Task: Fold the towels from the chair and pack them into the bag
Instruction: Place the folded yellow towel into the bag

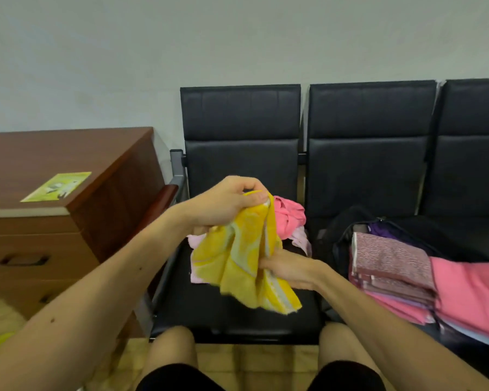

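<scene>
Your left hand [228, 203] and right hand [287, 268] both pinch the crumpled yellow terry towel [239, 259] mid-frame, hunting corners to fold.

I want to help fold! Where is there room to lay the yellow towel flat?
The front of the left seat, between the pink pile and its front edge, is bare. So is the cabinet top behind the green card. The middle chair is crowded: bag and folded stack.

Left hand [226, 201], right hand [288, 268], gripping yellow towel [237, 263]
</scene>
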